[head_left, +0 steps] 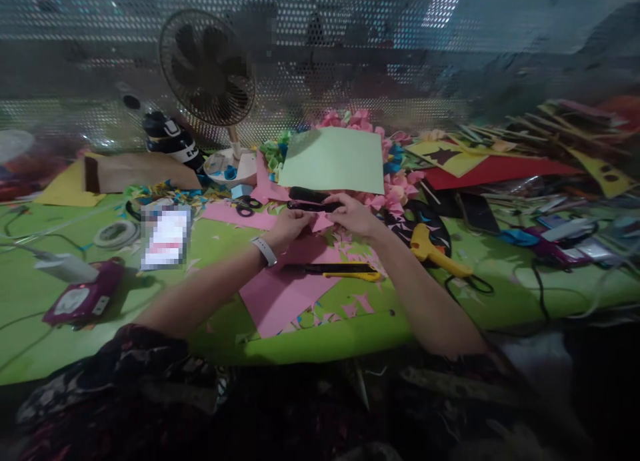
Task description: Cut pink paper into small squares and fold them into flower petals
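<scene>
Between my two hands is a small piece of pink paper (321, 222). My left hand (291, 226), with a white band at the wrist, pinches its left side. The fingers of my right hand (351, 217) close on its right side. Just behind the hands lies a black stapler-like tool (310, 195), partly hidden by my fingers. Below them a larger pink sheet (287, 304) rests on the green table, with a yellow and black utility knife (350, 269) across it. Pink paper scraps (357, 305) are scattered nearby.
Behind stand a light green sheet (333, 159), pink paper flowers (405, 189) and a fan (207, 67). To the right lie a yellow glue gun (435, 251) and a dark phone (477, 212). Scissors (246, 206), a tape roll (117, 234) and a purple power strip (85, 293) are leftward.
</scene>
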A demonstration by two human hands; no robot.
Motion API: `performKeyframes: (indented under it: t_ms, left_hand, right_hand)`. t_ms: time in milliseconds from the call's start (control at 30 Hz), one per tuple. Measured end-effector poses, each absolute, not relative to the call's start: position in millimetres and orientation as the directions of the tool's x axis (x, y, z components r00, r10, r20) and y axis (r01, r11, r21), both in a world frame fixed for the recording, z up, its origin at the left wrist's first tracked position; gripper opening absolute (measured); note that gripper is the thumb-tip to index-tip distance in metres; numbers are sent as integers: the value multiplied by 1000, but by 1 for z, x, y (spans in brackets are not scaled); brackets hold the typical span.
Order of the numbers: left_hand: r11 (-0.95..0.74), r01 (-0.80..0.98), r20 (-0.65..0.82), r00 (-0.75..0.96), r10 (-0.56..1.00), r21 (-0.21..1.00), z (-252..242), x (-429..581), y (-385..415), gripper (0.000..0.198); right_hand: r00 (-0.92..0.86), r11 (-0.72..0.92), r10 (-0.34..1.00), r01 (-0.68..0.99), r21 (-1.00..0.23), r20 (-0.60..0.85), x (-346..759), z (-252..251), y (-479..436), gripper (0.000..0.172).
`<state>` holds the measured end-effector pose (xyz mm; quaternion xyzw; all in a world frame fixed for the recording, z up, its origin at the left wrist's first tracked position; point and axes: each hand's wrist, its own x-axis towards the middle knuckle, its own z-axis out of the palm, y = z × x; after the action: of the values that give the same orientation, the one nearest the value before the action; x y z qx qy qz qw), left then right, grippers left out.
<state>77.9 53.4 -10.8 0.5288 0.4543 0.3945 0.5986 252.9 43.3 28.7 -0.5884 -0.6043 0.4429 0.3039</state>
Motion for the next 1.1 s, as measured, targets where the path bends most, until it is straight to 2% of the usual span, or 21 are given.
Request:
performKeyframes:
  t_ms: [100,167,267,333,467,667,867,933,1000,1033,1100]
  left_hand:
    - [62,99,-89,298,951,993,-16,74,52,34]
    - [-62,215,-5,296,955,975,-19,68,45,24]
    - [-297,430,153,339,928,853,-21,55,26,20]
    - [-438,506,158,503,850,743,-21,47,12,28]
    - [-631,488,160,701,695,603,-19,35,-7,32]
    - [-737,440,146,801,580,513,-21,22,-8,47]
    - [-826,392,119,873,472,405,-27,11,-5,60]
    - [-850,394,90,889,449,349,-27,8,-5,63]
    - [-867,402,62,897,437,294,-27,4,-4,67]
    - [-874,404,54,900,433,270,-27,1,-3,67]
    - [-886,401,43,906,421,234,-27,-8,-1,67]
  right_hand:
    - [-85,-142,975,463,-875,-203,257,27,47,22]
    - [-57,-211,961,476,-854,-269,260,23,50,12]
    - [-7,-330,928,452,-829,-373,263,16,55,10]
    - [41,-378,917,407,-832,-396,262,11,57,12]
    - [95,-393,917,378,-838,-387,254,6,57,13]
    - [81,-356,930,442,-824,-358,235,9,50,12]
    - [50,-259,957,596,-760,-286,232,11,46,10]
    - [38,-166,978,732,-660,-204,238,17,42,14]
    - [-78,-5,985,878,-478,-155,245,28,36,20]
    - [-186,95,963,909,-406,-192,248,34,33,25]
    - [-448,296,817,866,-402,-363,252,45,24,35]
